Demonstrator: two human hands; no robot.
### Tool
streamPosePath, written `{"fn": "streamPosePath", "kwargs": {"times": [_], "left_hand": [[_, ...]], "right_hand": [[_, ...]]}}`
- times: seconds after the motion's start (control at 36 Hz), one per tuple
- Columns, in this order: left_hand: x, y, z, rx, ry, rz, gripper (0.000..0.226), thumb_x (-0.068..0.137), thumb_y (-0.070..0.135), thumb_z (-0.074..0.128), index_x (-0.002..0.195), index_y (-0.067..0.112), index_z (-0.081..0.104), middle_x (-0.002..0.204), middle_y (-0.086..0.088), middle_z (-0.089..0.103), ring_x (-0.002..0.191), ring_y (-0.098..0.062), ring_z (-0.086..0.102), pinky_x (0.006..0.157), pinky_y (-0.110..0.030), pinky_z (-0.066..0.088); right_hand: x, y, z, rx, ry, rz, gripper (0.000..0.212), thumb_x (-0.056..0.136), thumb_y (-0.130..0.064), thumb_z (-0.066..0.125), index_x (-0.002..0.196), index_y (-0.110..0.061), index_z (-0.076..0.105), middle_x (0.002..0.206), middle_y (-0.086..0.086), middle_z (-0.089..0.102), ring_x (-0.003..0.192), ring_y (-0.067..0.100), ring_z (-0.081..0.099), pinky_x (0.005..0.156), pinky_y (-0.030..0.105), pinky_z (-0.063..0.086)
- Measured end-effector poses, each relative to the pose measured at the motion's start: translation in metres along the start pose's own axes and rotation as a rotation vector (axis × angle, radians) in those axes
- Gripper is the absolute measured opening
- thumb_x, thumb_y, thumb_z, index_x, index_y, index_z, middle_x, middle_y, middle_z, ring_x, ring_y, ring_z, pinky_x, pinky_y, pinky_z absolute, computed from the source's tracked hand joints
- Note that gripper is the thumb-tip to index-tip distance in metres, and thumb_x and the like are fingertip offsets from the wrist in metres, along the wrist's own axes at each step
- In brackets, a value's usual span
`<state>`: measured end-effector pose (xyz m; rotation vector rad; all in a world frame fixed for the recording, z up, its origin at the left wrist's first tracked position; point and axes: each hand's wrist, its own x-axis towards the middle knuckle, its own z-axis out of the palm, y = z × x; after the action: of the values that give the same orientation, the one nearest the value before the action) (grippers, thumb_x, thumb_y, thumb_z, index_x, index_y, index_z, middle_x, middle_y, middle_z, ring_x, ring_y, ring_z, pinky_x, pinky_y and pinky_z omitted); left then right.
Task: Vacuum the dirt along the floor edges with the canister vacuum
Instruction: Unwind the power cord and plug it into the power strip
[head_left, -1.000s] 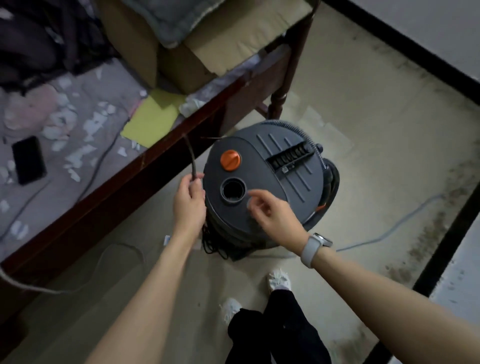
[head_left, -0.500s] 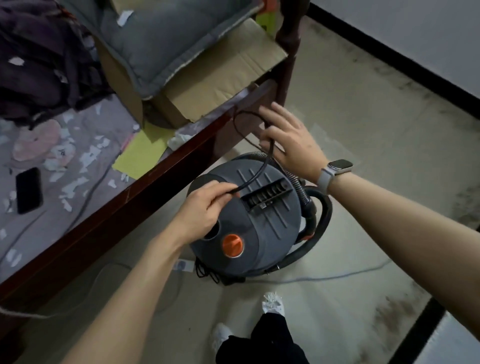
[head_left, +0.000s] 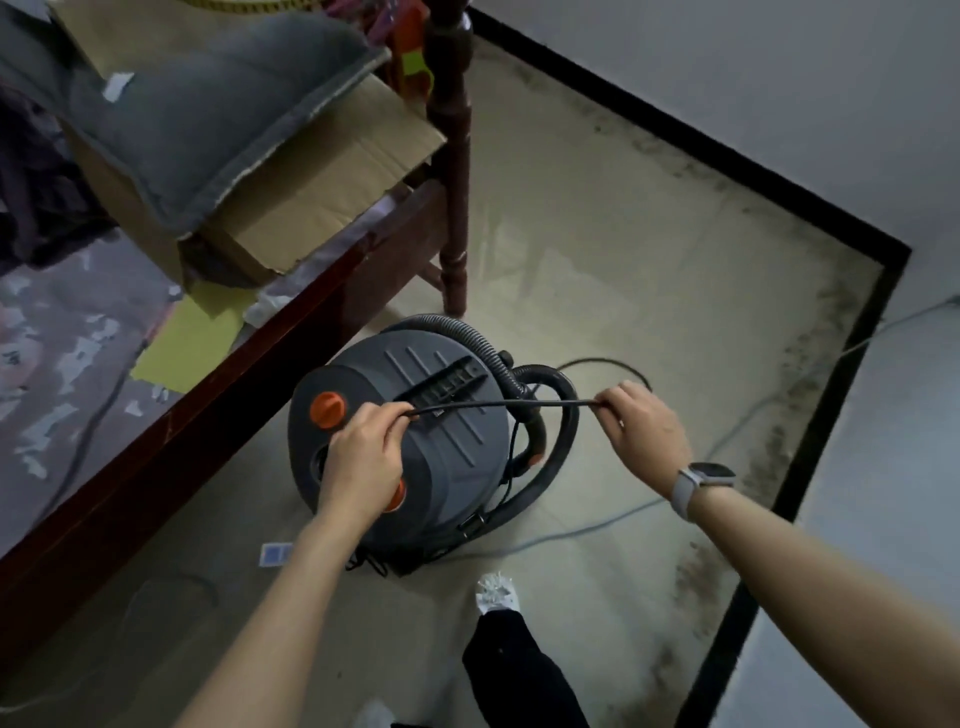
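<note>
Both hands pinched a black cord, arms reaching forward and down.

The left hand (head_left: 366, 457) curled its fingers round one end of the cord (head_left: 498, 404); the right hand (head_left: 641, 431), wrist banded by a pale watch (head_left: 698, 483), pinched the other end, the cord running nearly straight between them. Both forearms were bare.

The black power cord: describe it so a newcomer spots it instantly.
Find the grey canister vacuum beside the bed frame. Stretched taut across its lid, pinched between the left hand and right hand, runs the power cord: thin and smooth, unlike the thick ribbed hose.
</note>
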<state>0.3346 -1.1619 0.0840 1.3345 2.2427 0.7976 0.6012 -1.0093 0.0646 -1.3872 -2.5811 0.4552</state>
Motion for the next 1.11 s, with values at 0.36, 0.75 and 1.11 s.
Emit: {"fn": "streamPosePath", "kwargs": {"times": [0.36,0.75,1.11], "left_hand": [[-0.139,-0.064,-0.047,0.049,-0.071,0.061,0.019,0.095,0.013,0.053,0.105,0.007,0.068,0.099,-0.011,0.063,0.096,-0.033,0.059,0.085,-0.046,0.045],[-0.260,-0.200,-0.132,-0.324,-0.064,-0.463,0.015,0.100,0.016,0.044,0.105,0.014,0.058,0.088,0.003,0.066,0.092,-0.024,0.065,0.091,-0.045,0.050],[-0.239,-0.241,-0.129,-0.349,-0.057,-0.464,0.038,0.098,0.003,0.043,0.135,0.012,0.045,0.086,0.005,0.062,0.081,-0.026,0.061,0.068,-0.025,0.044]], "right_hand": [[-0.200,-0.129,0.019,0.132,-0.057,0.225,0.020,0.097,-0.023,0.056,0.098,-0.005,0.064,0.086,0.008,0.065,0.078,0.028,0.062,0.061,0.028,0.033],[-0.294,-0.293,0.121,0.299,-0.553,0.170,0.033,0.103,-0.032,0.043,0.109,-0.008,0.064,0.096,0.011,0.069,0.088,0.030,0.063,0.076,0.041,0.046],[-0.248,-0.347,0.197,0.430,-0.546,0.193,0.047,0.100,-0.022,0.048,0.145,-0.016,0.038,0.133,0.007,0.055,0.118,0.023,0.056,0.095,0.030,0.041]]}}
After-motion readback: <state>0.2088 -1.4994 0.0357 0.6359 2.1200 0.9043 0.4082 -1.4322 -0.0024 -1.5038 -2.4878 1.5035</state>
